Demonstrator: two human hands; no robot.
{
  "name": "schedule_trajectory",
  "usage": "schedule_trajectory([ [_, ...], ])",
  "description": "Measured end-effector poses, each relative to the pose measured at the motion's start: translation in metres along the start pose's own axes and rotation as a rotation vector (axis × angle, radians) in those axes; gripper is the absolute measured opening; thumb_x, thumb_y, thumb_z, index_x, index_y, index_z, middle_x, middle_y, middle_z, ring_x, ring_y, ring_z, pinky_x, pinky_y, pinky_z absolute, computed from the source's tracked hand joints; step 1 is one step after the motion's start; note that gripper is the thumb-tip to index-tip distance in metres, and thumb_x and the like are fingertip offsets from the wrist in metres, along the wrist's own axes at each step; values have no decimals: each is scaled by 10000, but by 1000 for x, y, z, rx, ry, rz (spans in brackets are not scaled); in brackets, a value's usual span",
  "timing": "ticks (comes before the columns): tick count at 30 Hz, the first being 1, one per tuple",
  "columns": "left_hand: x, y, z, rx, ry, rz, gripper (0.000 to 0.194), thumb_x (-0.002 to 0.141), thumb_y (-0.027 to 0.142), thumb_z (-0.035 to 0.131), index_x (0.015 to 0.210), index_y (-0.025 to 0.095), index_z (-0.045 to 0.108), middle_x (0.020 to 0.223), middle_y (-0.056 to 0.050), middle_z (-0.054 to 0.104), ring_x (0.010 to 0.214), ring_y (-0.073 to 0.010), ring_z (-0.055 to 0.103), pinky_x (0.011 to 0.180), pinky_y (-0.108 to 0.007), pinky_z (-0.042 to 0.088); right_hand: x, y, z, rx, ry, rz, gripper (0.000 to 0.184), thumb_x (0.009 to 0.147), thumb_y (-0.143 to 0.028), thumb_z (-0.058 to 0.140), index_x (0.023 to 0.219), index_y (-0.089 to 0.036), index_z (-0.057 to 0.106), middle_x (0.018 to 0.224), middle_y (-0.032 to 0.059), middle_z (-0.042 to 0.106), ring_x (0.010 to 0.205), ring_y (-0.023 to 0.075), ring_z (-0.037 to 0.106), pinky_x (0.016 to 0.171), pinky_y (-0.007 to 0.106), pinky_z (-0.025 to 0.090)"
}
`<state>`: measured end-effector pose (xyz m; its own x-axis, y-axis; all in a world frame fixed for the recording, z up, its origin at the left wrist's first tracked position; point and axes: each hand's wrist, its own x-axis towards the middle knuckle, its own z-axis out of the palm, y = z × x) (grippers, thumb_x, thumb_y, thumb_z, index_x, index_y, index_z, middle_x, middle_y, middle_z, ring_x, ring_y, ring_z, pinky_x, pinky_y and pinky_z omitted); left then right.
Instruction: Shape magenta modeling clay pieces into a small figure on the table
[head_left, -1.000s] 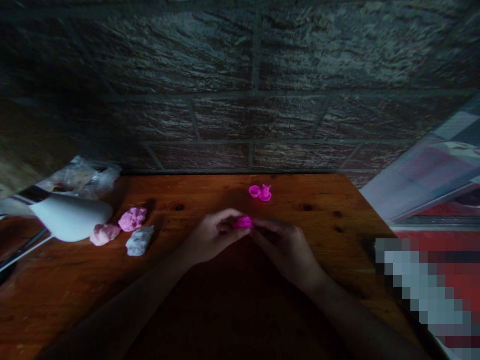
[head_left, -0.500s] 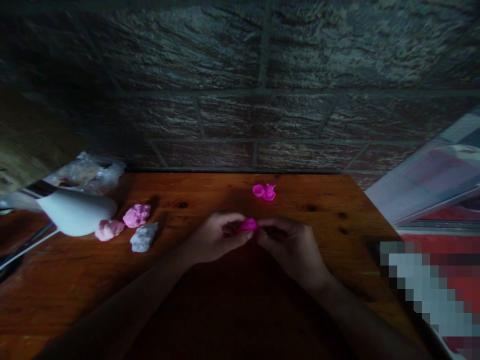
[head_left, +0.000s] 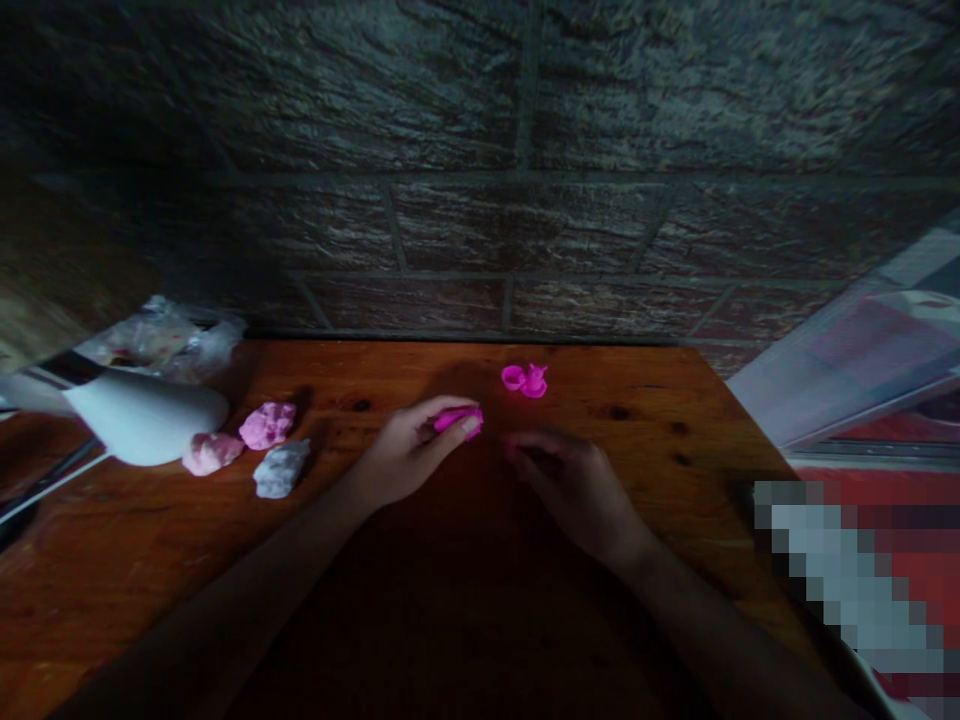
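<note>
My left hand [head_left: 409,445] is closed round a magenta lump that looks like modelling clay [head_left: 454,421], its thumb pressed along the near side. To the right of it, my right hand [head_left: 574,485] hovers with thumb and forefinger pinched together. A faint pinkish spot shows at those fingertips, too dim to make out. The two hands are apart. Beyond them, near the wall, a small magenta cup shape [head_left: 514,378] touches a magenta figure with thin points on top [head_left: 535,380].
On the left lie a bright pink lump [head_left: 268,425], a paler pink lump [head_left: 212,453] and a whitish lump [head_left: 282,468]. A white lamp-like object [head_left: 150,415] and crumpled clear plastic [head_left: 172,340] stand behind them. A stone-patterned wall [head_left: 457,230] borders the wooden table [head_left: 390,375].
My hands have separated. The left has moved left and slightly up with the magenta lump, which the right fingers no longer touch. My right hand has stayed nearly in place.
</note>
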<state>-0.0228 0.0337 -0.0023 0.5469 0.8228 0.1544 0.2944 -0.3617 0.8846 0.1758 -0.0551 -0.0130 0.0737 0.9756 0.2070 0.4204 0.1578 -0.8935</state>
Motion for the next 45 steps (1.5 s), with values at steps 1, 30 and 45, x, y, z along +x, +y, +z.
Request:
schedule_trajectory([
  [1, -2, 1, 1, -10, -26, 2, 341, 946, 467, 617, 1122, 188, 702, 1055, -61, 789, 919, -184, 738, 789, -263, 567, 1, 1, -1, 29, -11, 32, 201, 907, -293, 638, 988, -203, 798, 879, 59, 794, 804, 193, 742, 775, 318, 580],
  [30, -5, 7, -46, 1040, 135, -116, 462, 965, 474, 535, 1186, 105, 705, 1164, -205, 750, 1135, -409, 691, 993, -561, 527, 1, -3, -3, 467, -200, 312, 374, 783, -486, 818, 990, -176, 782, 854, 29, 773, 721, 126, 690, 680, 262, 588],
  [45, -18, 18, 18, 62, 13, 500, 194, 906, 198, 734, 1096, 163, 744, 1049, -95, 764, 855, -147, 725, 702, -236, 586, 4, -15, -8, 541, -197, 261, 275, 735, -481, 867, 804, -217, 829, 714, -5, 735, 640, 108, 602, 645, 242, 510],
])
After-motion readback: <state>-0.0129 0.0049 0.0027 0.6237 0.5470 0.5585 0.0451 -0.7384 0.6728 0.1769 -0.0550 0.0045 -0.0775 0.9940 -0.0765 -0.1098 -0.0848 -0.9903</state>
